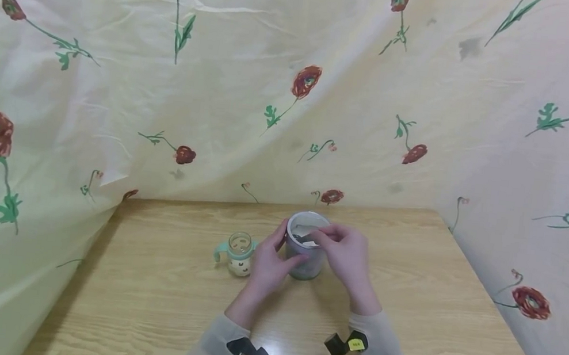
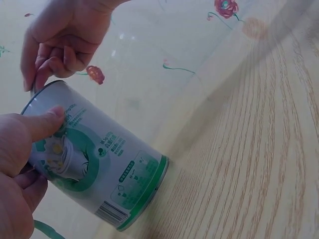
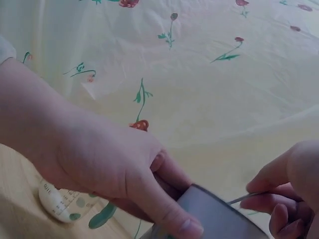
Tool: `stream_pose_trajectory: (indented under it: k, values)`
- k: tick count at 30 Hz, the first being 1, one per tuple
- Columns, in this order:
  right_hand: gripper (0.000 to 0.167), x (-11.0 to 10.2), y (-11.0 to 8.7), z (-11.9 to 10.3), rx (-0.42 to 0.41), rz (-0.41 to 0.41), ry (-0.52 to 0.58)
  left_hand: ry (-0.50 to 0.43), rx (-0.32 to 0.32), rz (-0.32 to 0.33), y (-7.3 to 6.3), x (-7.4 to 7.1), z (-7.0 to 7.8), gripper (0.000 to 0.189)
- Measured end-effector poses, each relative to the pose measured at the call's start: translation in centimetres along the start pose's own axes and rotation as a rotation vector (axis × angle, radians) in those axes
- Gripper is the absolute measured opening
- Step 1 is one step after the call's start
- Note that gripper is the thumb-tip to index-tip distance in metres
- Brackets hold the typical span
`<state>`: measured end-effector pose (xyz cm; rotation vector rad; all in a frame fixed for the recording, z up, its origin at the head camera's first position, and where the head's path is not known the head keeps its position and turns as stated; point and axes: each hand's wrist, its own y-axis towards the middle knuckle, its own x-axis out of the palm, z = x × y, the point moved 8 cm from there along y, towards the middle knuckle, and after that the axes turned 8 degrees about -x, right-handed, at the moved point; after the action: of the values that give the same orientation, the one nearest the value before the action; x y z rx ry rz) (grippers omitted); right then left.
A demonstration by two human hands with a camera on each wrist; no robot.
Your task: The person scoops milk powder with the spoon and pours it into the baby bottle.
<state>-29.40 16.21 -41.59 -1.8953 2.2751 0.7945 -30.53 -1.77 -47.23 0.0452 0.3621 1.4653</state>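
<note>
A round milk powder can (image 1: 307, 271) stands on the wooden table with its top uncovered and pale powder showing inside. Its white-and-green printed label (image 2: 109, 144) faces the left wrist view. My left hand (image 1: 271, 266) grips the can's left side, thumb across the front near the rim. Over the can's mouth, my right hand (image 1: 348, 255) pinches the thin handle of a dark spoon (image 1: 303, 238), whose far end lies inside the can. In the right wrist view, the handle (image 3: 244, 198) crosses the rim. The can wall hides the rest of it there.
Just left of the can stands a lidless baby bottle (image 1: 240, 266) with mint-green side handles, close beside my left hand. The wooden table (image 1: 163, 292) runs back to a flower-printed cloth (image 1: 230, 96), which hangs behind and along both sides.
</note>
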Motion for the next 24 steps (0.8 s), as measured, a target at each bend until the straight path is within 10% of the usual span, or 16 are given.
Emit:
stream_pose_trajectory:
  k: [14, 24]
  values:
    - [0.027, -2.4, -1.7, 4.1, 0.173, 0.138, 0.273, 0.037, -0.016, -0.008, 0.1, 0.4, -0.6, 0.094]
    - [0.025, -2.5, -2.0, 4.5, 0.126, 0.171, 0.263, -0.001, -0.056, 0.043, 0.1, 0.7, -0.4, 0.104]
